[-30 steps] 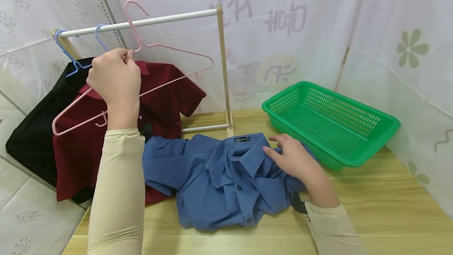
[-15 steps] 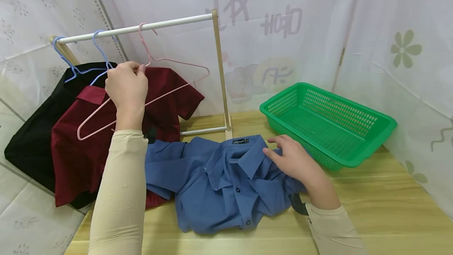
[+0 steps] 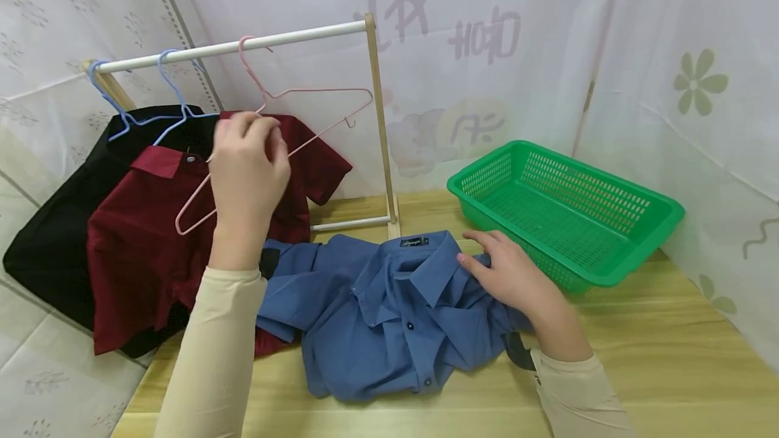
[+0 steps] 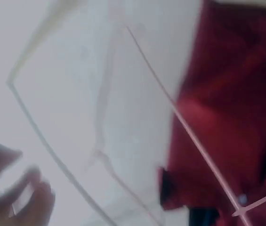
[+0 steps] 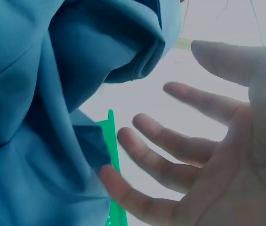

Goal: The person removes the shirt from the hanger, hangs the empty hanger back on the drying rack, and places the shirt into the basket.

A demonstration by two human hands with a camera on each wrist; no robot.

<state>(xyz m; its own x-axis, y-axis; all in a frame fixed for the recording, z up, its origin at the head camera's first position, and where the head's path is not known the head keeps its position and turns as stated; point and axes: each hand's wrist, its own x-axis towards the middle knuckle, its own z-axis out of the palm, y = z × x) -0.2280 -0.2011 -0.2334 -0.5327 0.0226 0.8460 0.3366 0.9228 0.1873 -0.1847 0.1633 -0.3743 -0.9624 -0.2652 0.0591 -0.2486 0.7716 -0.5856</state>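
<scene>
A pink clothes hanger hooks over the white rod of a small rack. My left hand is in front of it, fingers loosely bent and holding nothing. In the left wrist view, the fingers appear apart from the hanger's wire. A blue button shirt lies crumpled on the table, collar toward the rack. Beside its collar my right hand is spread with straight fingers. In the right wrist view one fingertip comes close to the cloth; whether it touches, I cannot tell.
On the rack, a dark red shirt and a black garment hang from blue hangers at left. A green perforated basket stands on the wooden table at back right, behind the blue shirt.
The pink hanger came down onto the rod. My left hand then let go of it and moved slightly right and down. The right hand and blue shirt have hardly moved.
</scene>
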